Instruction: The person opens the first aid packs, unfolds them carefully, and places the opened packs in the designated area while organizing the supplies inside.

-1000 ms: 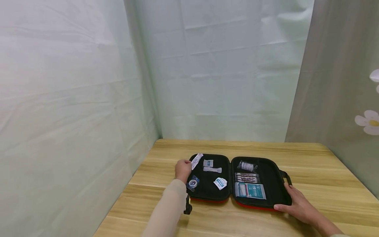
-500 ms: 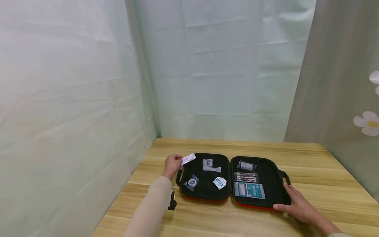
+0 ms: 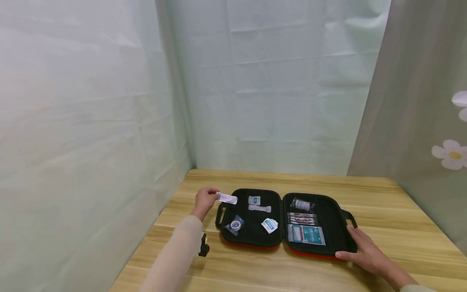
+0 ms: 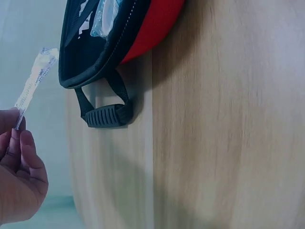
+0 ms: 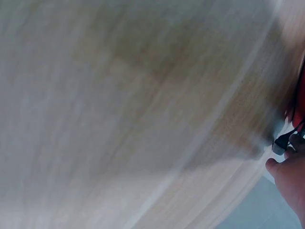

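Note:
A red first-aid case (image 3: 251,235) lies spread flat on the wooden table (image 3: 284,271), black lining up. My left hand (image 3: 205,200) pinches a thin white sachet (image 3: 228,198) by one end, just outside the case's far left corner; the same sachet (image 4: 33,83) shows in the left wrist view above the fingers (image 4: 19,162). My right hand (image 3: 365,253) rests on the case's near right edge with fingers spread. The left half holds a tape roll in a bag (image 3: 234,225) and small packets (image 3: 269,225). In the right half lie swab sticks (image 3: 302,219) and a teal pouch (image 3: 305,234).
Pale green sheets (image 3: 91,134) close off the left and back of the table. A grey curtain with flowers (image 3: 430,134) hangs on the right. The case's black handles (image 3: 219,215) stick out on both sides. Bare wood lies in front of the case.
My left hand has lifted the white sachet out of the case's left half and carried it leftward past the case's edge. The right hand has stayed on the case.

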Demonstrator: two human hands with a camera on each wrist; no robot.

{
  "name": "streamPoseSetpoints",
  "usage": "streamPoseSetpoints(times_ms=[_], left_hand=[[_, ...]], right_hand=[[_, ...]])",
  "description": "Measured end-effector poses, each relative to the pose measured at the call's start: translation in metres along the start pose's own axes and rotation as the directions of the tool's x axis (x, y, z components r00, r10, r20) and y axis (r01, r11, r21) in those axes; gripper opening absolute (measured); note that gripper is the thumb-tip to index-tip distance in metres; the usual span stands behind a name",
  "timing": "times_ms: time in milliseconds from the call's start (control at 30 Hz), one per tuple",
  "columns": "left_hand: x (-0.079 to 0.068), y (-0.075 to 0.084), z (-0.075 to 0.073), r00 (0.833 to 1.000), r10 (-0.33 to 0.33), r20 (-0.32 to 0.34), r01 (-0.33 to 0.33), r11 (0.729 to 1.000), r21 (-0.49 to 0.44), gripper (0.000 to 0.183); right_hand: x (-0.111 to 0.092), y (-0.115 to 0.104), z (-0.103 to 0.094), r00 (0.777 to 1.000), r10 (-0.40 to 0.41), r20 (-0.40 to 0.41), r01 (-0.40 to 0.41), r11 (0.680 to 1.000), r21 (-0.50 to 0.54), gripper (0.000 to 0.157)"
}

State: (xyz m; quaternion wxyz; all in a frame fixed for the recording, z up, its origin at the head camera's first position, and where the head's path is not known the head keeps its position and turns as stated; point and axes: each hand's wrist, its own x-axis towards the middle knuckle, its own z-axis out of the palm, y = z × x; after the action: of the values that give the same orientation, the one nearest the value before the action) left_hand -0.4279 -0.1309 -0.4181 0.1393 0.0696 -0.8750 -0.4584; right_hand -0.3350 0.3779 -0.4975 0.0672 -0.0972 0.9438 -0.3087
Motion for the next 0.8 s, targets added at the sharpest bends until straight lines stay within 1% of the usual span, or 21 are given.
streamPoseSetpoints(times_ms=[67, 167, 200, 333, 500, 700, 800], left_hand=[[-0.001, -0.001, 0.0, 1.0, -0.024, 0.013, 0.025, 0.999, -0.04, 0.017], [-0.002, -0.004, 0.002, 0.996, -0.082, 0.042, 0.086, 0.988, -0.126, 0.017], [-0.002, -0.004, 0.003, 0.993, -0.103, 0.054, 0.111, 0.982, -0.155, 0.017], [-0.004, -0.009, 0.006, 0.986, -0.15, 0.079, 0.164, 0.96, -0.226, 0.017], [-0.007, -0.013, 0.008, 0.978, -0.183, 0.099, 0.203, 0.945, -0.256, 0.018], [-0.008, -0.017, 0.013, 0.974, -0.185, 0.128, 0.213, 0.939, -0.269, 0.019], [-0.008, -0.017, 0.016, 0.971, -0.195, 0.136, 0.228, 0.929, -0.291, 0.018]], right_hand=[[0.0, 0.001, 0.001, 1.0, -0.01, -0.019, 0.009, 1.0, -0.018, 0.106], [-0.001, 0.001, 0.001, 0.999, -0.016, -0.038, 0.015, 0.999, -0.038, 0.106], [-0.001, 0.001, 0.001, 0.999, -0.016, -0.04, 0.014, 0.999, -0.039, 0.106], [0.0, -0.001, 0.0, 1.0, 0.007, -0.022, -0.008, 1.0, -0.025, 0.107], [0.0, -0.003, -0.001, 0.999, 0.039, 0.015, -0.039, 0.999, -0.01, 0.109], [0.001, -0.003, -0.001, 0.998, 0.058, 0.038, -0.057, 0.998, -0.01, 0.11], [0.002, -0.003, -0.001, 0.997, 0.069, 0.045, -0.069, 0.998, -0.007, 0.111]])
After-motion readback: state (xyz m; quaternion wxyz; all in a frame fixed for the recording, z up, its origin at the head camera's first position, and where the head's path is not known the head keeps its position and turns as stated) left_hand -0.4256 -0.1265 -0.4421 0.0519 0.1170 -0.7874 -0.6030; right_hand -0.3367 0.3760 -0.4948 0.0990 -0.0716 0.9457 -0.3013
